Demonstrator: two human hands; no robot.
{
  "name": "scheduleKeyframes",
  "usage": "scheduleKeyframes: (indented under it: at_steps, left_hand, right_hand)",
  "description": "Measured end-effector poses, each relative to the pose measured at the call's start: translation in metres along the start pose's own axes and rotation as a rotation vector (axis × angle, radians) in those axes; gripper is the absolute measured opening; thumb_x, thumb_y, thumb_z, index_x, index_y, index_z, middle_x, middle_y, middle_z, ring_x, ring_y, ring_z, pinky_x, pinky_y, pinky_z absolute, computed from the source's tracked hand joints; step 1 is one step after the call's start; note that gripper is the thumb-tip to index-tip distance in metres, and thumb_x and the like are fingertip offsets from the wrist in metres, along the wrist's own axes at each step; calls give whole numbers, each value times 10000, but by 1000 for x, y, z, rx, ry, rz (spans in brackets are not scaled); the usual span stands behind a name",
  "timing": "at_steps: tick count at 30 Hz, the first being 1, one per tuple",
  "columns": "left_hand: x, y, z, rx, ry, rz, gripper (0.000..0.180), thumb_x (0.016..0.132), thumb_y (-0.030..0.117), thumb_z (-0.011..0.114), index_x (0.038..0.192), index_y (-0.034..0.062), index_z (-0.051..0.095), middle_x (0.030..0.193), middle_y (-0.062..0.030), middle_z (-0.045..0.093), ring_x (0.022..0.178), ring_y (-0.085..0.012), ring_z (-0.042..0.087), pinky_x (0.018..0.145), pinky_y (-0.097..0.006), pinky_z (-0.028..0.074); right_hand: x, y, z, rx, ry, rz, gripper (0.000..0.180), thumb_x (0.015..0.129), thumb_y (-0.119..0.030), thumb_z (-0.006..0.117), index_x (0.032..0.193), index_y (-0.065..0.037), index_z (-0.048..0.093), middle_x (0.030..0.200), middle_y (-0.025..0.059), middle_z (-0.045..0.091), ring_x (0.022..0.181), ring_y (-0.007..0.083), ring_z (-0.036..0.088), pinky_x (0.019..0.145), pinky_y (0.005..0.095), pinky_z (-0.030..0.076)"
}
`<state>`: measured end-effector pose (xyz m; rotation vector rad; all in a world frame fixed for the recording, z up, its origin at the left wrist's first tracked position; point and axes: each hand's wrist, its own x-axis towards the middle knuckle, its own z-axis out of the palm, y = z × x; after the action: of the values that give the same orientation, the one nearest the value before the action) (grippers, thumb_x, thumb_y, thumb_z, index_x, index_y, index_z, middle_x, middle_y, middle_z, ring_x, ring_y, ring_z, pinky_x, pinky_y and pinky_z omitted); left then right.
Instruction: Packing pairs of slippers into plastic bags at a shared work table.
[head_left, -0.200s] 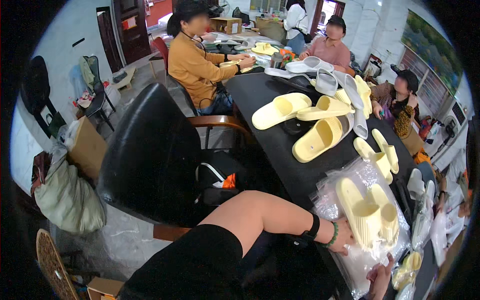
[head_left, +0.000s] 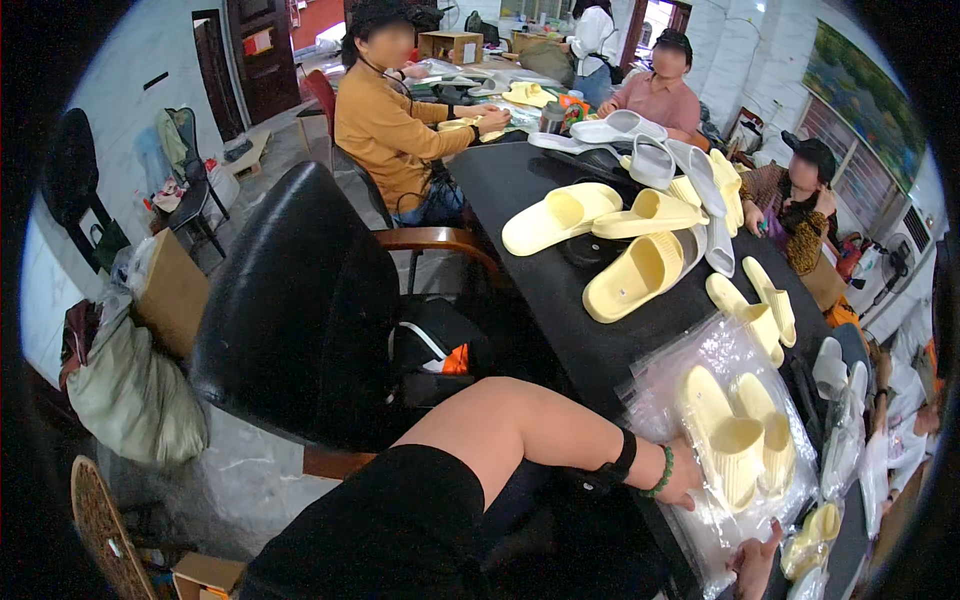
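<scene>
A pair of pale yellow slide slippers (head_left: 722, 440) lies on a stack of clear plastic bags (head_left: 655, 385) at the near right of the black table. My left hand (head_left: 682, 477), with a green bead bracelet and a black band at its wrist, is at the left side of the pair. Its thumb shows, but the slippers and plastic hide the other fingers, so its hold is unclear. Below the slippers, at the bags' near edge, my right hand (head_left: 755, 565) has finger and thumb apart and nothing visible between them.
More yellow slippers (head_left: 635, 280) and grey slippers (head_left: 652, 160) are piled farther along the black table (head_left: 540, 290). Bagged slippers (head_left: 815, 540) lie to my right. A black chair (head_left: 300, 310) stands at left. Several people sit or stand around the tables.
The slippers have shifted slightly toward me and sit a little lower on the bags. My right hand has moved slightly down and left; my left hand has barely moved.
</scene>
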<state>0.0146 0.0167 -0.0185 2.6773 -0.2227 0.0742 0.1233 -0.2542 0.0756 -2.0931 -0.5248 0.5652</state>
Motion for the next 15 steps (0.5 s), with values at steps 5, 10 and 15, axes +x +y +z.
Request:
scheduleKeyframes:
  at_steps: [5,10,15]
  left_hand:
    - [-27,28,-40,14,138,16,499,814,471,673,1071,45,707,1098,-179,677,1086,-386,607,989,-488,422]
    - [-22,54,-54,138,-84,73,396,774,390,711,851,2,733,899,-175,706,914,-347,675,813,-474,519]
    - [-35,74,-107,46,178,175,297,779,301,681,691,18,703,719,-180,679,699,-379,672,633,-495,536]
  right_hand:
    - [0,-1,8,110,15,11,695,896,-48,514,1500,-48,170,755,60,567,590,139,542,563,265,502]
    - [-4,2,0,48,38,0,727,892,-42,513,1514,-59,137,755,59,561,596,141,537,548,266,501]
    - [-5,-4,3,2,8,-3,758,888,-46,501,1521,-48,85,754,69,553,593,145,515,562,264,496]
